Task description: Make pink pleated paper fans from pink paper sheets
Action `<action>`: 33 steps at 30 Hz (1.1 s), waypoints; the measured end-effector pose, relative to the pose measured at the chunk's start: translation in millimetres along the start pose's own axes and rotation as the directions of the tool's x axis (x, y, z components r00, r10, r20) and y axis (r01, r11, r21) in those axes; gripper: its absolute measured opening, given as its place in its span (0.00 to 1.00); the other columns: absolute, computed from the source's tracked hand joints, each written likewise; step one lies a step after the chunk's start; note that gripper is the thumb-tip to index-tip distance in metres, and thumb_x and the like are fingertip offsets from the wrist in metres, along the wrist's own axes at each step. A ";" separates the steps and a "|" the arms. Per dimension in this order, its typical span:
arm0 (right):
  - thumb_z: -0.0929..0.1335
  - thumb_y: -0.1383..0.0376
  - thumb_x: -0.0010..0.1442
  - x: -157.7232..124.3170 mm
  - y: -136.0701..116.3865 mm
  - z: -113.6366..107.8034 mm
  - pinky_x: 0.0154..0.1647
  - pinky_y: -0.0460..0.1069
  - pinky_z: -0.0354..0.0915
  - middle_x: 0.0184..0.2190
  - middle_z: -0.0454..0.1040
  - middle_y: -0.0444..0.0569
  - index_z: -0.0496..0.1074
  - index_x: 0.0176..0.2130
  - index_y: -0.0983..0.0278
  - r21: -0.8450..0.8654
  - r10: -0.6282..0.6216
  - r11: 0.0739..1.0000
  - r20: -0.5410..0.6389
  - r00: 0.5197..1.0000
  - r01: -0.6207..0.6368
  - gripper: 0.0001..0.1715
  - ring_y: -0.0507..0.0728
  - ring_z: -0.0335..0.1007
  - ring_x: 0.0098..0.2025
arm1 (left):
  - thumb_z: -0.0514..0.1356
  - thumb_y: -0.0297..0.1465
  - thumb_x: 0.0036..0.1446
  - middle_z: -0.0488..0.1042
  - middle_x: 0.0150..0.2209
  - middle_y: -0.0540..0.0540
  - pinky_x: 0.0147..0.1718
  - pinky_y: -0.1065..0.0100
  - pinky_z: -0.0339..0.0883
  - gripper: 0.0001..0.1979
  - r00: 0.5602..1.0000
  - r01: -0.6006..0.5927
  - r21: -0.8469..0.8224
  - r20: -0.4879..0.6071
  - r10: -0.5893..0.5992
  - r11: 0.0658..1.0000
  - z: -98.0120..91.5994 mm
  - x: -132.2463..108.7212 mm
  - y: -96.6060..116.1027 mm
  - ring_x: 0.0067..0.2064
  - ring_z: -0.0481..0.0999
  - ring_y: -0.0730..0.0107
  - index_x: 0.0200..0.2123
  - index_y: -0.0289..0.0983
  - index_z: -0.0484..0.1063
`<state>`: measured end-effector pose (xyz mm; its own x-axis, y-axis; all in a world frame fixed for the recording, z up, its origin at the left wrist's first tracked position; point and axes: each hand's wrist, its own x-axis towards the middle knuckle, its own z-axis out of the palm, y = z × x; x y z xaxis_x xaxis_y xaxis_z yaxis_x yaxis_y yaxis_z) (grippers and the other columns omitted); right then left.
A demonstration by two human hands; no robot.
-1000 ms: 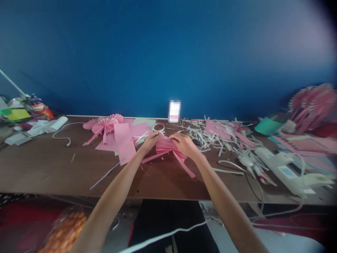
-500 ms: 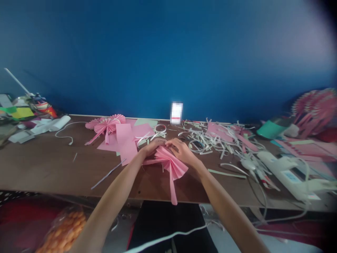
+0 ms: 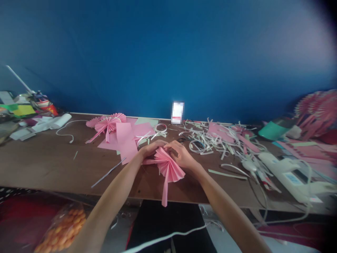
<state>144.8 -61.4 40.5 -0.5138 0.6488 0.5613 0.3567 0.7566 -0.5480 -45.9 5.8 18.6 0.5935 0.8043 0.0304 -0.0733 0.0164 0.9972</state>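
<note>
A pleated pink paper fan point(image 3: 171, 168) with strips hanging from it is held over the table, fanned out towards me. My left hand point(image 3: 152, 148) is closed at its gathered upper edge, fingers curled around the far side. Opposite it, my right hand point(image 3: 181, 154) pinches the same gathered end, with thumb and fingertips meeting near the left hand's fingers. One folded strip points down past the table's front edge and another sticks out to the left under my left wrist. The exact grip of the fingertips is partly hidden.
Pink paper sheets point(image 3: 125, 140) and finished pleated fans point(image 3: 107, 124) lie at back left. Tangled white paper strips point(image 3: 207, 140) spread at back right. A white glue gun point(image 3: 252, 167) and a white power strip point(image 3: 286, 175) with cables lie to the right. A phone-like bright screen point(image 3: 177, 112) leans against the wall.
The pink fan has turned slightly, its lower strip swinging left. Both hands keep their hold at the gathered end, and the right hand has shifted a little.
</note>
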 end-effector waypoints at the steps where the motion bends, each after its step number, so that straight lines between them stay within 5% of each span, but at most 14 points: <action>1: 0.62 0.78 0.52 0.0 -0.8 0.3 0.46 0.53 0.65 0.40 0.73 0.49 0.70 0.46 0.60 0.008 -0.006 1.000 0.000 1.000 0.006 0.25 0.57 0.66 0.43 | 0.60 0.28 0.44 0.75 0.28 0.46 0.33 0.69 0.64 0.06 1.000 0.007 0.006 0.022 -0.007 1.000 -0.5 0.2 0.1 0.32 0.71 0.67 0.28 0.34 0.76; 7: 0.63 0.79 0.50 0.1 -6.1 1.0 0.46 0.53 0.65 0.37 0.73 0.47 0.70 0.46 0.59 -0.013 -0.019 1.000 0.031 0.999 0.019 0.26 0.57 0.66 0.43 | 0.58 0.29 0.44 0.74 0.26 0.45 0.33 0.68 0.64 0.07 0.985 0.034 0.027 0.168 -0.038 0.999 -1.9 1.1 -1.1 0.31 0.71 0.67 0.22 0.33 0.75; 33: 0.62 0.76 0.57 -0.3 -6.3 -3.0 0.43 0.52 0.63 0.35 0.71 0.48 0.68 0.47 0.59 -0.085 -0.021 0.996 0.048 0.999 0.025 0.21 0.57 0.66 0.40 | 0.58 0.31 0.45 0.75 0.28 0.45 0.34 0.69 0.63 0.08 0.985 0.035 0.039 0.169 -0.041 0.999 5.2 -3.6 8.4 0.32 0.70 0.67 0.25 0.34 0.75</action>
<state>145.0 -66.1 45.7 -0.5582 0.6279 0.5423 0.4083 0.7769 -0.4792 -44.5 -0.1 27.3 0.7227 0.6912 0.0003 -0.0211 0.0217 0.9995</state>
